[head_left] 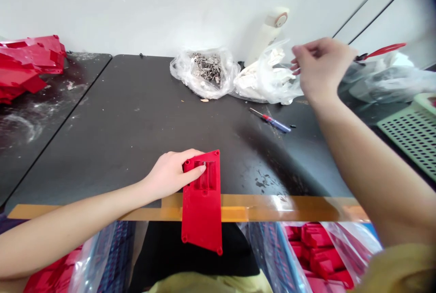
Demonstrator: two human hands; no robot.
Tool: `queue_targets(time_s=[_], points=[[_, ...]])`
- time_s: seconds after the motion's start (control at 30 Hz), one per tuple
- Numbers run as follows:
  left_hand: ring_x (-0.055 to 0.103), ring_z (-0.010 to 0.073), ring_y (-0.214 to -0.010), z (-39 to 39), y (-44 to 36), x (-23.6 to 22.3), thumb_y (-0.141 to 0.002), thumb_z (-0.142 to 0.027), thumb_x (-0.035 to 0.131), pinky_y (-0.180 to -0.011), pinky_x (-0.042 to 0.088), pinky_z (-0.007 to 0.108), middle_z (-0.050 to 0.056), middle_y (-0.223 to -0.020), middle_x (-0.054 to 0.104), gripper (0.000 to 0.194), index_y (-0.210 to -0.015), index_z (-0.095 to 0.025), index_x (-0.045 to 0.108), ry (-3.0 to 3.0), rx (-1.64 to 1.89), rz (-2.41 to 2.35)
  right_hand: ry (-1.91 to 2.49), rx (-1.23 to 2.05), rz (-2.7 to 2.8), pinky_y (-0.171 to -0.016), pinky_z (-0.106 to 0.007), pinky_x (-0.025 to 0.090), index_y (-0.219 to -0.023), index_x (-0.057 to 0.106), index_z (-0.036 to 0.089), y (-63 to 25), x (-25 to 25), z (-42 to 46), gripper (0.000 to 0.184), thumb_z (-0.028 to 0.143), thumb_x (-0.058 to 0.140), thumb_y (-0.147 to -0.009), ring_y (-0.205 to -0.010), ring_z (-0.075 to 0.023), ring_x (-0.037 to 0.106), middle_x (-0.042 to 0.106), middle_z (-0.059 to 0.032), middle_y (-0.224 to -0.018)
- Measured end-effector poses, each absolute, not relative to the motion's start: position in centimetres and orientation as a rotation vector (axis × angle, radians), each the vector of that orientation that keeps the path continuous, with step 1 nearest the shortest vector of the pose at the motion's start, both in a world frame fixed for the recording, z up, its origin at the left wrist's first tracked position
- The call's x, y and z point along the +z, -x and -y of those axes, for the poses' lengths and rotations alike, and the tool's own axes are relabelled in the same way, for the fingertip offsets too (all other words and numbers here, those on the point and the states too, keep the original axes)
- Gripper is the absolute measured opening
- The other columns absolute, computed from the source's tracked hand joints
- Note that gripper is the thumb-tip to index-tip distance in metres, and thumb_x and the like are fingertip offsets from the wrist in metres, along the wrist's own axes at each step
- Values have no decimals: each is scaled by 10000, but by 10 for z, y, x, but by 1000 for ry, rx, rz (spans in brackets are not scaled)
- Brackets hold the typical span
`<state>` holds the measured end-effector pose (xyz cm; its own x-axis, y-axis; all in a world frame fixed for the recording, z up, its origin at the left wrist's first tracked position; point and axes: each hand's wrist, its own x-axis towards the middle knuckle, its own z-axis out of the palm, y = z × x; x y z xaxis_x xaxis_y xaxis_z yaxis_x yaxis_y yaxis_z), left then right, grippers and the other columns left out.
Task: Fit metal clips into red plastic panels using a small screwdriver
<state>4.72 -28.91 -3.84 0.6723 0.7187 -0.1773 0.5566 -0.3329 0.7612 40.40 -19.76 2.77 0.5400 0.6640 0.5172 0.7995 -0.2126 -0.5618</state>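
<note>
A red moulded plastic panel (pixel 201 211) is held near its upper end by the left hand (pixel 168 175), the grip closed on its long edge, with the fingers lying over the raised rim of a rectangular recess. The panel is flat, elongated and smooth, with small round bosses at its corners, and it lies across the front edge of the desk, its lower part overhanging. A small metal clip (pixel 205 163) is seen at the top of the recess (too small to be resolved further). The right hand (pixel 322 68) is raised above the desk, its fingers curled and drawn together near a crumpled polythene bag of white pieces (pixel 267 79); whether anything is pinched cannot be told. On the matte, scuffed black desk (pixel 119 125) lie a polythene bag of small metal pieces (pixel 206 68) and a screwdriver with a red-and-blue handle (pixel 274 122). Amber tape (pixel 272 207) runs along the desk edge. Angular red moulded parts (pixel 27 66) are heaped at left, and a perforated green plastic basket (pixel 412 131) is seen at right.
</note>
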Motion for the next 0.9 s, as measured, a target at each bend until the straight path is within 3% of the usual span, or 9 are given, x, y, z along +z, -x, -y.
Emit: queue_targets(time_s=[0.03, 0.13, 0.23, 0.33, 0.5, 0.77, 0.9], points=[[654, 128, -699, 289, -47, -38, -918, -380, 527, -667, 436, 227, -74, -844, 742, 270, -1133, -300, 669, -2025, 232, -985, 1827, -168, 1181, -573, -231, 475, -1098, 703, 7, -391, 30, 210, 373, 299, 540, -933, -673, -84, 683, 766, -158, -877], [653, 125, -700, 290, -46, -37, -921, -368, 523, -667, 437, 224, -77, -849, 740, 273, -1146, -304, 664, -2020, 234, -970, 1389, 230, 1219, -559, -237, 550, -926, 757, 88, -342, 30, 260, 158, 206, 707, -833, -614, -107, 677, 753, -82, -770], [650, 124, -689, 290, -46, -38, -921, -367, 527, -667, 435, 225, -80, -824, 735, 273, -1150, -305, 662, -2030, 259, -967, 1302, 414, 1669, -594, -224, 577, -827, 760, 191, -291, 20, 312, 49, 206, 716, -843, -622, -90, 669, 766, -29, -857], [647, 129, -681, 289, -47, -39, -916, -366, 536, -668, 430, 229, -72, -809, 734, 267, -1134, -292, 673, -2063, 277, -970, 1177, 392, 1977, -670, -219, 584, -935, 751, 212, -259, 2, 340, 104, 164, 691, -864, -716, -117, 712, 773, -7, -859], [633, 136, -650, 289, -48, -37, -913, -374, 540, -630, 411, 227, -62, -769, 726, 287, -1149, -281, 675, -2085, 259, -982, 1122, 461, 2044, -695, -222, 578, -936, 746, 202, -248, -18, 339, 124, 157, 635, -904, -743, -124, 719, 768, -14, -855], [625, 128, -625, 289, -47, -38, -916, -379, 533, -601, 401, 225, -63, -742, 712, 261, -1106, -276, 680, -2076, 257, -973, 1214, 1032, 1486, -631, -247, 624, -914, 787, 236, -246, -26, 340, 104, 256, 740, -823, -695, -149, 741, 789, -8, -834], [612, 124, -600, 289, -47, -38, -915, -382, 536, -588, 396, 222, -69, -700, 695, 253, -1090, -278, 687, -2058, 260, -978, 1248, 1043, 1495, -620, -220, 615, -862, 772, 221, -245, -28, 340, 61, 254, 739, -823, -692, -141, 742, 787, 0, -809]])
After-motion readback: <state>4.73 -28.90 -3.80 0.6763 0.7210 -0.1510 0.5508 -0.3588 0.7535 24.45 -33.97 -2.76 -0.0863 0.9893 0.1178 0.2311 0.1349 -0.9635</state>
